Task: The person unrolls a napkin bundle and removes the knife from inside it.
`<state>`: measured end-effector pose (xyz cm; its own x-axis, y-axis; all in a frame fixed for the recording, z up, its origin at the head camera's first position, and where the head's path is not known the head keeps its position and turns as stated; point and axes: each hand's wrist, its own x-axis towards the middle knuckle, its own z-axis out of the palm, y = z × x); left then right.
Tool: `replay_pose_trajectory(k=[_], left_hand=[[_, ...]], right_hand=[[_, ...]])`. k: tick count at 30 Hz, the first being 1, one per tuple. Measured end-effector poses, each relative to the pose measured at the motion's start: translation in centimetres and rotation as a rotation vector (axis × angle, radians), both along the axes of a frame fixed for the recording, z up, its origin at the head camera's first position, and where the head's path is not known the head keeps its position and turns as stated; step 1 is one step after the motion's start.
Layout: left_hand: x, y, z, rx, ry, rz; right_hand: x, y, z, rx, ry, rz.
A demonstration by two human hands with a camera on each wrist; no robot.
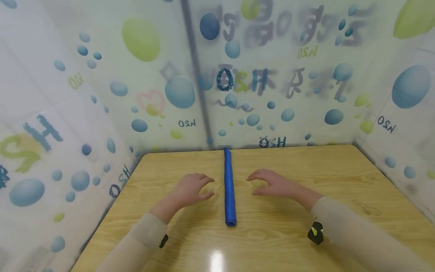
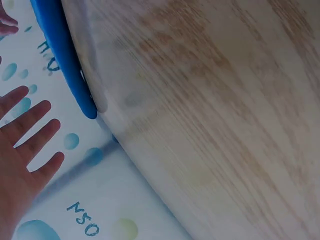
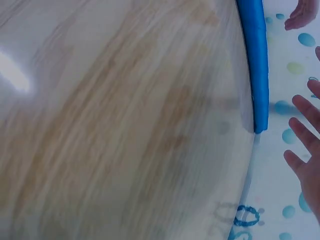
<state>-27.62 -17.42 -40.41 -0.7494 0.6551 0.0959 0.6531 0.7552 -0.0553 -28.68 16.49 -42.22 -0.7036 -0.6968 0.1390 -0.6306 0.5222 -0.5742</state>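
Observation:
A long blue roll (image 1: 229,185), smooth and tightly wound, lies lengthwise on the wooden table, its far end close to the back edge. What it is made of I cannot tell. My left hand (image 1: 193,190) hovers just left of the roll, thumb and fingers apart and holding nothing. On the other side my right hand (image 1: 273,184) is held in much the same way, a bit farther from the roll. Spread fingers of the left hand (image 2: 20,150) show in the left wrist view, apart from the blue roll (image 2: 62,55). The right wrist view also has the roll (image 3: 257,70) apart from the fingers.
The light wooden table (image 1: 289,230) has rounded back corners. A pale curtain (image 1: 285,94) printed with bubbles and lettering stands behind it and along both sides. Black devices, one by the right wrist (image 1: 316,233), are strapped under the sleeves.

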Motion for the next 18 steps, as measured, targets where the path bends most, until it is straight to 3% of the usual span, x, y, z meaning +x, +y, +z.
replay_pose_trajectory(k=[7, 12, 18], left_hand=[[0.4, 0.3, -0.7, -0.020, -0.059, -0.059], [0.7, 0.5, -1.1, -0.027, -0.116, -0.106], [0.9, 0.5, -1.5, -0.029, -0.126, -0.146]], right_hand=[[0.5, -2.4, -0.5, 0.063, 0.021, 0.071], [0.7, -4.2, -0.7, 0.128, 0.083, 0.131], [0.8, -5.6, -1.0, 0.143, 0.123, 0.195]])
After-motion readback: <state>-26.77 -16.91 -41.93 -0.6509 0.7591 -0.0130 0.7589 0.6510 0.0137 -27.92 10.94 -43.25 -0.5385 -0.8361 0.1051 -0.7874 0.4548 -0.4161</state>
